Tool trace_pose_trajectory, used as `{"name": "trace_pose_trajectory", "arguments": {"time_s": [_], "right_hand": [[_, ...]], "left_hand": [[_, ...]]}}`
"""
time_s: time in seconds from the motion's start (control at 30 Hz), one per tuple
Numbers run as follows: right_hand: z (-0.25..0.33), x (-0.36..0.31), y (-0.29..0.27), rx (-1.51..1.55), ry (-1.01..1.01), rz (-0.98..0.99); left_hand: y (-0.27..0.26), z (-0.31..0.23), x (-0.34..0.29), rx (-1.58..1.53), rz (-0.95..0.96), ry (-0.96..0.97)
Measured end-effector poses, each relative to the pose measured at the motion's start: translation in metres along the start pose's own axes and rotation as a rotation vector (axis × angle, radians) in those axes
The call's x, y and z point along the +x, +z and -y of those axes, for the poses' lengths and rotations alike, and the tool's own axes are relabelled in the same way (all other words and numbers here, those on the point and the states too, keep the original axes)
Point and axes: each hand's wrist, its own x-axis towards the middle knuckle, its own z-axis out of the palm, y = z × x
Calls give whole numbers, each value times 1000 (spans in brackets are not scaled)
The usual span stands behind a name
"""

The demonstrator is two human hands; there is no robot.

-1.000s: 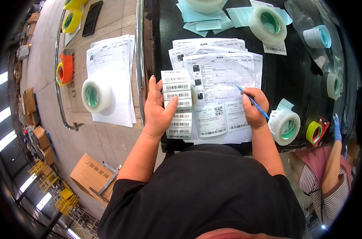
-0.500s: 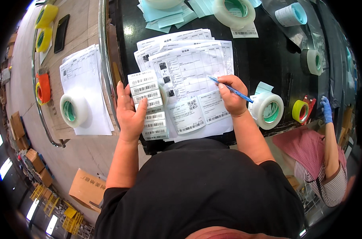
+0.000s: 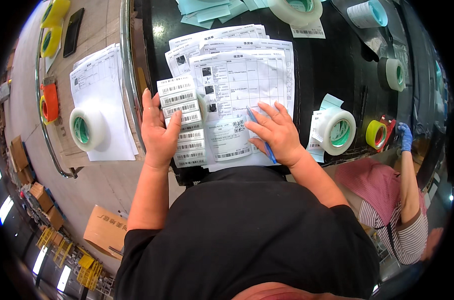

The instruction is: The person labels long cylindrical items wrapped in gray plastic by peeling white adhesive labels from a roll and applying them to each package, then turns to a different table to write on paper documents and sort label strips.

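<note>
My left hand (image 3: 159,132) grips a roll of white barcode labels (image 3: 191,135) at its left side, thumb on top and fingers along the edge. Part of the strip hangs toward me over the papers. My right hand (image 3: 279,134) rests low on the printed sheets (image 3: 249,75), fingertips on the paper. A blue pen (image 3: 271,152) is tucked in this hand, slanting under the fingers. Near the sheets' lower edge is a printed label with a square code (image 3: 232,140); another beside it is mostly covered by my right hand.
Right of the papers stands a clear tape roll (image 3: 339,132), with a yellow tape roll (image 3: 376,135) in a red dispenser farther right. On the left table (image 3: 94,30) are more papers, tape and a phone (image 3: 74,32). A co-worker's blue-gloved hand (image 3: 406,136) is at the right edge.
My right hand has moved down and left over the lower sheets, its fingers now spread on the paper and the pen turned steeper. My left hand keeps the labels.
</note>
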Motion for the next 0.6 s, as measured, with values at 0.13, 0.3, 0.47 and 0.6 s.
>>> {"name": "trace_pose_trajectory", "arguments": {"time_s": [0.13,0.3,0.47,0.6], "right_hand": [[3,-11,2,-9,-24,-5],[9,-10,-1,47,104,22],[-2,1,-5,122,154,45],[-11,0,-20,158,89,-162]], "left_hand": [[-2,3,0,8,4,16],[-3,-2,0,36,62,-28],[-3,-1,1,14,85,-11],[-2,2,1,34,17,20]]}}
